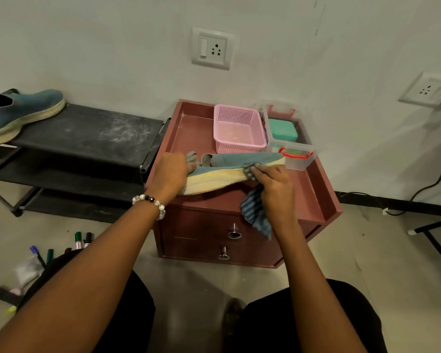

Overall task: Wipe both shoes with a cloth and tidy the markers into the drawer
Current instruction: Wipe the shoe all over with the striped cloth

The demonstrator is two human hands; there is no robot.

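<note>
Both forearms reach forward from the bottom edge of the view over dark-clad knees. On top of the reddish-brown drawer cabinet (323,197), near its front edge, a blue shoe (239,161) with a yellowed sole is tipped on its side, sole facing the person, toe toward the cabinet's right side. The left hand (169,171), a beaded bracelet (150,201) on its wrist, grips the heel end with curled fingers; the fingertips are hidden inside the shoe's opening. The right hand (273,184) is closed round a blue striped cloth (255,210), pressing a fold of it against the sole near the toe while the rest hangs down over the front edge, hiding part of the upper drawer. Both drawers are closed.

A second blue shoe (23,113) rests at the left end of the black rack's (87,128) top shelf, its heel cut off by the picture's edge. At the cabinet's back sit a pink basket (237,128) and, just beside it at the back right corner, a clear box (290,154) holding a teal container. Markers (79,240) lie on the floor at lower left, partly hidden behind the left arm; how many there are cannot be told.
</note>
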